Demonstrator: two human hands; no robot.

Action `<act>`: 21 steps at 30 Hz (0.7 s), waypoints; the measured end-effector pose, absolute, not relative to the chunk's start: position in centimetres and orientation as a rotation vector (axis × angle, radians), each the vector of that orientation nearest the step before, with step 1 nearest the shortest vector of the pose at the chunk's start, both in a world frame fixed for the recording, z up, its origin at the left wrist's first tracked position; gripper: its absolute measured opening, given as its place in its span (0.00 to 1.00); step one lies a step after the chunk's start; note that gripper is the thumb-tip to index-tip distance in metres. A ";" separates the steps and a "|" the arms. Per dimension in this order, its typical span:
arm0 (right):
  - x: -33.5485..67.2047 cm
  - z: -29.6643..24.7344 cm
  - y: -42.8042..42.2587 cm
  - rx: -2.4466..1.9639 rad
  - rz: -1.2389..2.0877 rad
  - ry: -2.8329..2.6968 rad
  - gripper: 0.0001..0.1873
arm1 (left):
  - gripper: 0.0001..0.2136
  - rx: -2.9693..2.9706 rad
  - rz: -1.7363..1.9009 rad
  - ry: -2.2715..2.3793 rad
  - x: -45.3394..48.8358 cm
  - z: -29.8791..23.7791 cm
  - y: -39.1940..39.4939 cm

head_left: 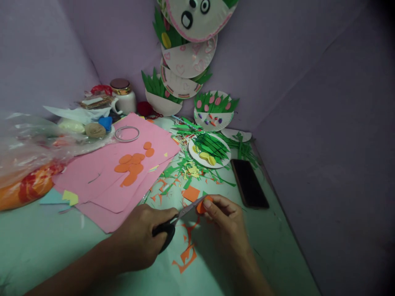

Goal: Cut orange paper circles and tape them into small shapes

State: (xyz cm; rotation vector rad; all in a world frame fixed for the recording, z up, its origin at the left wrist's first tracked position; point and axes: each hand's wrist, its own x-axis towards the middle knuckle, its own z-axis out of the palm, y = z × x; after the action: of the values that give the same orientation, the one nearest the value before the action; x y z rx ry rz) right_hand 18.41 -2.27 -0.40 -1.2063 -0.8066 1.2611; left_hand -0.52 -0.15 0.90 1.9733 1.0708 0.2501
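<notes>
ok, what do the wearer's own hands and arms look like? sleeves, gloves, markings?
Left hand and right hand are bare: no gloves, and no rings or watch that can be made out. Left forearm and right forearm show no sleeves within view. No cables or clear markings.

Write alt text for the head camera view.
A person's left hand holds black-handled scissors against an orange paper piece pinched in the right hand. Orange paper ovals lie on pink sheets to the left; a white plate with green strips sits beyond, near a dark smartphone.
</notes>
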 end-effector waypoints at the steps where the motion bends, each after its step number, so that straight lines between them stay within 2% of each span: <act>1: 18.4 -0.3 -2.3 -1.208 1.264 -0.807 0.07 | 0.05 1.957 0.241 1.077 -0.5 0.9 -0.2; 9: 18.5 -0.2 -2.2 -1.201 1.290 -0.813 0.08 | 0.05 1.702 0.335 1.122 -0.6 1.5 0.3; 15: 18.6 0.1 -2.2 -1.205 1.356 -0.915 0.07 | 0.06 1.988 0.237 1.159 -0.6 3.3 0.3; 21: 18.5 0.7 -2.3 -1.226 1.383 -1.044 0.02 | 0.10 2.115 0.157 1.099 -0.4 3.1 -0.1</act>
State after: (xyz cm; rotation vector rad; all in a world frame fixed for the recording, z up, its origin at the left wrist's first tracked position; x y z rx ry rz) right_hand 18.45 -2.29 0.66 -1.2255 -1.0436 1.3834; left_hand -0.44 -0.07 3.08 2.1148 1.0991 0.1569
